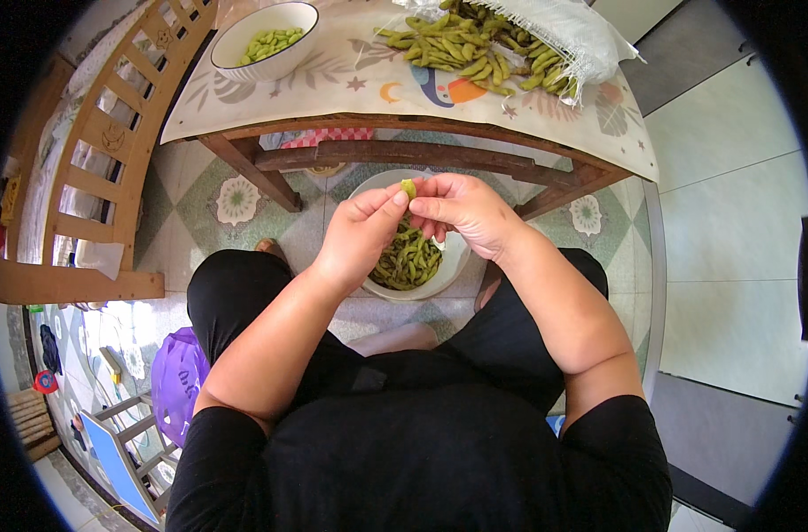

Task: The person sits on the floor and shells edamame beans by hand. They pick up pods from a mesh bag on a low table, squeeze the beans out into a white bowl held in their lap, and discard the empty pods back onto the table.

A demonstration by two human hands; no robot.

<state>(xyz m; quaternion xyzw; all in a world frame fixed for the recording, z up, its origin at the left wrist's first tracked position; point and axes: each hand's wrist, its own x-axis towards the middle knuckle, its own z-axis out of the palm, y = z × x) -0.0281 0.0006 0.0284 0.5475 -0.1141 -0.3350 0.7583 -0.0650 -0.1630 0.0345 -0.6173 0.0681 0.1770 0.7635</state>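
Between my two hands, in front of me, is a green soybean pod (408, 189). My left hand (360, 235) pinches it with thumb and forefinger. My right hand (468, 213) has its thumb and fingers closed on the pod's other side. Directly below my hands, on the floor between my feet, stands a white basin (455, 269) holding a heap of pods or empty hulls (407, 263); my hands hide part of it. On the table at the upper left, a white bowl (260, 73) with a dark rim contains shelled green beans (269, 44).
A low wooden table (333, 97) with a patterned cover stands ahead. Many pods (466, 44) spill from a white woven sack (568, 31) at its far right. A slatted wooden bed rail (102, 160) is on the left, with a purple bag (175, 377) nearer me.
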